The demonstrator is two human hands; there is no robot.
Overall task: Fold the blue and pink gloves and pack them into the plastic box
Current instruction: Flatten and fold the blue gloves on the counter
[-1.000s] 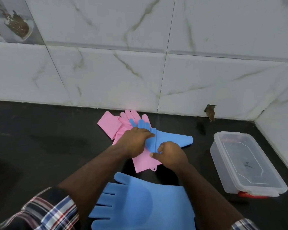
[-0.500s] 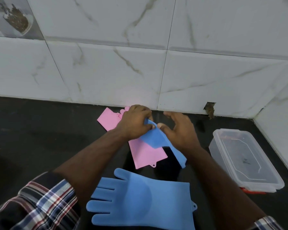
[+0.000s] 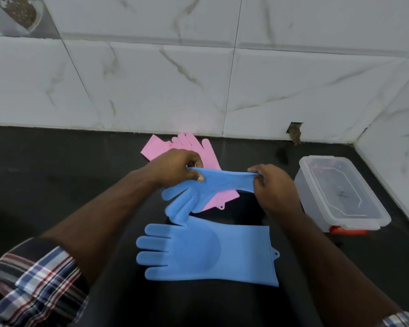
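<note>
My left hand (image 3: 175, 167) and my right hand (image 3: 273, 187) hold one blue glove (image 3: 203, 188) stretched between them above the counter, its fingers hanging down to the left. A second blue glove (image 3: 206, 253) lies flat on the black counter nearer to me, fingers pointing left. Pink gloves (image 3: 191, 147) lie by the wall behind my hands, partly hidden by them. The clear plastic box (image 3: 340, 197) stands to the right with its lid on.
The black counter (image 3: 57, 173) meets a white marble-tiled wall (image 3: 198, 79) at the back and on the right. A red clip (image 3: 347, 231) shows at the box's near end. A chipped hole (image 3: 294, 132) marks the wall's base.
The blue glove was lifted off the pink ones and opened out; it now hangs stretched between both hands, which moved apart and nearer to me.
</note>
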